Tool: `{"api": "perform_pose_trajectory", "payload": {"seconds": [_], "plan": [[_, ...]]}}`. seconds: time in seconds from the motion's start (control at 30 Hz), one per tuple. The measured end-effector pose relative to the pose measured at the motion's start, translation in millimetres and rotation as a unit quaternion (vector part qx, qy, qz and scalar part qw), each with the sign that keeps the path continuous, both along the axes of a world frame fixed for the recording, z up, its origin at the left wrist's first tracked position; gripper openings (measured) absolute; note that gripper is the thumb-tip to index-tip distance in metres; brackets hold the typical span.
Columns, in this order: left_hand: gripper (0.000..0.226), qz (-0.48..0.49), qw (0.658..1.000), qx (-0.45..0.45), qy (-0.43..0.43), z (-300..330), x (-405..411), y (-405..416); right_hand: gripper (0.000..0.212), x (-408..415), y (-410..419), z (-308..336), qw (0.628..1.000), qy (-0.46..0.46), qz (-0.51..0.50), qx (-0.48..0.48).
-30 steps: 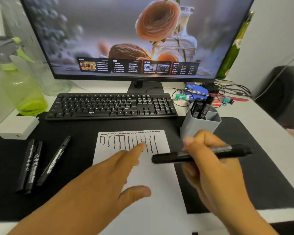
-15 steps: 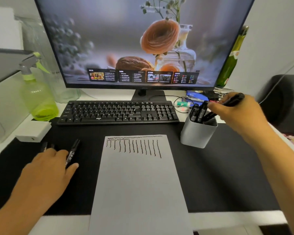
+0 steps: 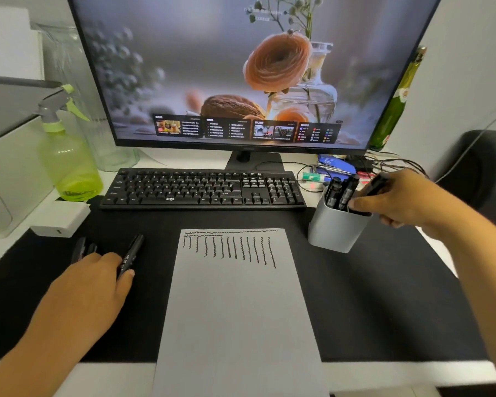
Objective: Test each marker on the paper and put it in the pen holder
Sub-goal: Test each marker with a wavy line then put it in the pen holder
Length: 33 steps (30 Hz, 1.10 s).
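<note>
Right hand (image 3: 404, 200) grips marker (image 3: 374, 186) over holder (image 3: 334, 230); left hand (image 3: 95, 285) flat.

Keyboard (image 3: 204, 190): "aigo" on front edge. Monitor (image 3: 246, 73) panel text, marker (image 3: 131, 255) print: too small to read.

The white desk (image 3: 413, 373) carries a black mat (image 3: 370, 296); on the mat lie the paper (image 3: 235, 325), loose markers (image 3: 132, 250) under the left fingers (image 3: 123, 275), and a grey pen holder (image 3: 334, 230) below the right fingers (image 3: 358, 203)
</note>
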<state>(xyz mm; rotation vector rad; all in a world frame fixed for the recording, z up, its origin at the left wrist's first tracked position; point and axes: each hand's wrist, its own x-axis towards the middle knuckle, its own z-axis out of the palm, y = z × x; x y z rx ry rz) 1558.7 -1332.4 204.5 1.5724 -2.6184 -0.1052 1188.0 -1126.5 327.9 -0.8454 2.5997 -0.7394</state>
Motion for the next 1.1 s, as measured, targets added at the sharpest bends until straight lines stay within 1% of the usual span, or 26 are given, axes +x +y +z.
{"api": "perform_pose_trajectory", "payload": {"seconds": [0.07,0.13,0.23,0.27,0.33,0.4,0.43,0.47,0.5,0.53,0.57,0.6,0.63,0.67,0.7,0.73,0.77,0.9,1.0,1.1], "plan": [[0.033,0.0,1.0,0.0,0.015,1,0,2,0.024,3,-3,-2,1.0,0.001,0.0,0.028],[0.034,-0.006,0.999,-0.002,0.035,3,0,3,0.025,6,-3,-5,0.998,0.031,0.01,0.053],[0.033,-0.032,0.995,-0.01,0.097,7,0,9,0.029,9,0,-4,0.997,0.046,0.012,0.054],[0.034,-0.047,0.991,-0.01,0.125,9,0,13,0.035,11,3,-4,0.998,0.051,-0.001,0.036],[0.042,-0.089,0.978,0.013,0.188,16,-1,21,0.042,22,15,-8,0.992,0.116,-0.04,-0.036],[0.048,-0.132,0.955,0.074,0.257,22,-4,31,0.031,49,28,-16,0.97,0.19,-0.039,-0.149],[0.045,-0.149,0.939,0.105,0.292,24,-6,37,0.026,68,32,-22,0.963,0.187,-0.011,-0.193],[0.039,-0.166,0.921,0.13,0.327,26,-9,44,0.026,87,32,-28,0.965,0.145,0.035,-0.215],[0.034,-0.184,0.904,0.15,0.356,29,-13,52,0.029,109,30,-35,0.97,0.057,0.085,-0.219],[0.029,-0.208,0.889,0.163,0.373,32,-17,59,0.034,129,26,-42,0.967,-0.066,0.123,-0.213],[0.027,-0.238,0.879,0.167,0.377,36,-21,67,0.037,146,21,-50,0.948,-0.192,0.15,-0.205],[0.028,-0.273,0.873,0.161,0.369,40,-24,73,0.037,160,16,-58,0.92,-0.296,0.171,-0.195],[0.031,-0.31,0.872,0.147,0.348,44,-27,78,0.035,170,10,-65,0.888,-0.369,0.192,-0.196],[0.033,-0.341,0.874,0.129,0.321,47,-29,82,0.03,179,5,-71,0.86,-0.412,0.209,-0.214],[0.033,-0.361,0.877,0.112,0.297,49,-31,86,0.023,185,1,-74,0.837,-0.439,0.217,-0.244],[0.034,-0.369,0.879,0.098,0.284,51,-32,89,0.02,188,-2,-77,0.822,-0.454,0.211,-0.273],[0.034,-0.366,0.881,0.095,0.285,53,-32,91,0.02,191,-4,-78,0.814,-0.459,0.197,-0.297],[0.037,-0.333,0.869,0.145,0.337,56,-33,91,0.023,190,-6,-82,0.789,-0.469,0.154,-0.366],[0.033,-0.333,0.866,0.14,0.346,59,-34,91,0.025,187,-6,-82,0.782,-0.468,0.149,-0.384],[0.032,-0.324,0.871,0.129,0.345,58,-35,91,0.023,186,-7,-83,0.779,-0.467,0.155,-0.389]]}}
